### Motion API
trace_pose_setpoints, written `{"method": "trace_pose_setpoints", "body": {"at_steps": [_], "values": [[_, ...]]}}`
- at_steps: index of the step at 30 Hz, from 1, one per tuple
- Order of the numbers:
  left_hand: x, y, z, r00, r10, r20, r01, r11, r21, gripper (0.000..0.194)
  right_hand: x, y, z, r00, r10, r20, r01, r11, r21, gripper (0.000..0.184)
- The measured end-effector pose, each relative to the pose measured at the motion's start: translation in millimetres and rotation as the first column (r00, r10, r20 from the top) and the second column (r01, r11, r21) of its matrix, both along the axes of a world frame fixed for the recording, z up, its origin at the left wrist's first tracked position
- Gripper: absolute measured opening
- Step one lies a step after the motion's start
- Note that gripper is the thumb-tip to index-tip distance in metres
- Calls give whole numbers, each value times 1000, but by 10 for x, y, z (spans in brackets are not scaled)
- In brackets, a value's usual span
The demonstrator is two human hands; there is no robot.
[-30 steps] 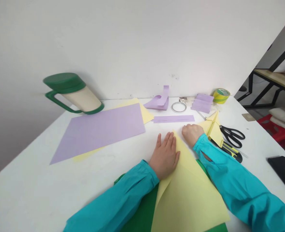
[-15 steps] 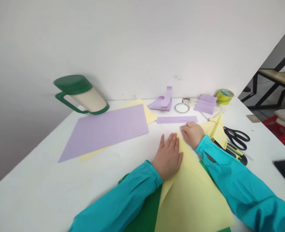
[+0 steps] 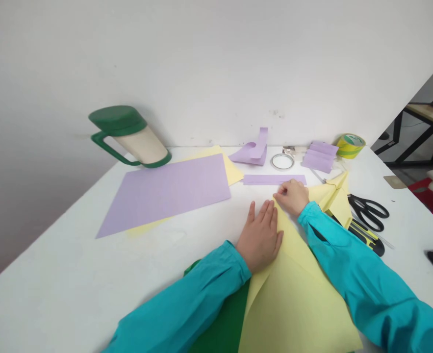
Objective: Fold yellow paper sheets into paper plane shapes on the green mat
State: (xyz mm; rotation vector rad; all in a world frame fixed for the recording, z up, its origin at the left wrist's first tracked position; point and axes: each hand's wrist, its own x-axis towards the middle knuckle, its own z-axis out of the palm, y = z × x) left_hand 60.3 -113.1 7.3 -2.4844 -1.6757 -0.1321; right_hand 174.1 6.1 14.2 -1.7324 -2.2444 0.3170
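A sheet of yellow paper [image 3: 300,304] lies in front of me, its edges folded in to a narrow point at the far end. My left hand [image 3: 261,238] rests flat on the fold at its left side, fingers straight and thumb slightly apart. At the pointed tip is my right hand [image 3: 293,197], its fingers curled and pinched together on the paper's tip; the fingertips partly hide the contact. Green paper [image 3: 223,318] shows beneath the yellow sheet and under my left forearm. A narrow purple paper strip [image 3: 253,180] lies just beyond my right hand.
Purple paper [image 3: 168,193] lies over yellow sheets at left, by a green-lidded jug [image 3: 135,137]. Along the back are curled purple paper [image 3: 255,153], a thin tape roll [image 3: 282,161] and yellow-green tape [image 3: 350,145]. At right lie a folded yellow paper plane [image 3: 336,196], scissors [image 3: 369,211] and a cutter [image 3: 367,236].
My right hand has shifted slightly left, bringing its fingertips onto the tip of the yellow paper. My left hand stays pressed on the fold. The camera view has turned a little.
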Motion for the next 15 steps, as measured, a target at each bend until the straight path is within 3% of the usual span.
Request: {"method": "trace_pose_setpoints", "body": {"at_steps": [9, 15], "values": [[5, 5, 17, 1000, -11, -19, 11, 1000, -5, 58, -36, 11, -38, 999, -39, -14, 39, 999, -1, 17], [2, 2, 16, 1000, -6, -19, 6, 1000, -4, 58, -27, 7, -37, 999, -28, -24, 28, 1000, 14, 30]]}}
